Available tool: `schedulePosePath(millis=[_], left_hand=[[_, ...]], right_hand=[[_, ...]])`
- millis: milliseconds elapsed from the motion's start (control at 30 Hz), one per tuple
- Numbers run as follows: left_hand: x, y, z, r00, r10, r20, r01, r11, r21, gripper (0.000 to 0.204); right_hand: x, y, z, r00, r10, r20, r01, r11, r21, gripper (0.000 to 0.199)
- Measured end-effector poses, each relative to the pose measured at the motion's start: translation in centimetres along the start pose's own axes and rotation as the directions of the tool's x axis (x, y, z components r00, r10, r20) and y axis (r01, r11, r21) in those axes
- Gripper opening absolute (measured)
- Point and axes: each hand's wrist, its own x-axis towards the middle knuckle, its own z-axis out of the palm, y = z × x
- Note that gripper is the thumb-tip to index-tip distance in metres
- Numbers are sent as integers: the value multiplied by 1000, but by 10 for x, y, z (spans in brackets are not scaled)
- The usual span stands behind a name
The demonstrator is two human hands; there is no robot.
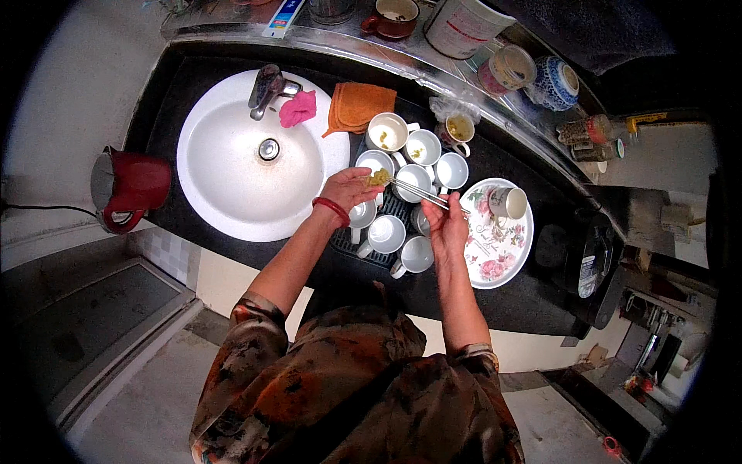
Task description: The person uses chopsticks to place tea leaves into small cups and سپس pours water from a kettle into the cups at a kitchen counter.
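1. The left hand (349,188) hovers over a cluster of white cups (402,203) on the dark table (533,298), its fingers curled together around a small yellowish clump (378,178) held just above one cup.
2. The right hand (446,224) holds a pair of chopsticks (421,192); its fingers are pressed together on the near ends, and the tips reach toward the clump at the left hand.
3. The cups stand close together on a dark ribbed mat (369,251), some touching; several of the far ones hold a bit of yellowish stuff at the bottom.
4. Just right of the cups lies a round plate with pink flowers (495,259), carrying one more cup tipped on its side (508,203). The right hand partly overlaps the plate's left rim.
5. Left of the cups is a round white sink (232,178) with a metal tap (267,87); a pink cloth (297,108) lies on its rim and a folded orange cloth (357,106) just beside that.
6. A red kettle (127,188) stands at the far left of the table, well apart from the hands.
7. On the shelf behind, a brown mug (392,17), a large white canister with a red band (464,27), a blue-and-white jar (555,83) and a slim blue-and-white box (282,17) stand in a row.
8. A clear bag around a cup (457,124) sits behind the cluster; its contents look yellowish, though the view is too small to be sure.
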Motion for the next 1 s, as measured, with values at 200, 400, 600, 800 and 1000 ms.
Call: schedulePosePath(millis=[200,400,600,800,1000], left_hand=[[6,-5,-6,998,44,-39,-45,999,-26,30],[14,-14,-10,984,160,-78,-143,972,186,33],[16,-14,-10,982,138,-129,-111,975,191,31],[16,-11,-8,969,139,-206,-89,968,234,27],[14,-9,-12,969,139,-204,-91,969,232,24]], right_hand=[[3,2,-2,1000,-7,-10,8,1000,4,30],[-1,5,1,1000,-10,7,10,1000,-16,29],[-1,5,2,999,-36,-7,36,999,10,30],[5,4,-2,999,-48,-19,49,998,37,31],[5,3,-3,999,-50,6,50,997,52,31]])
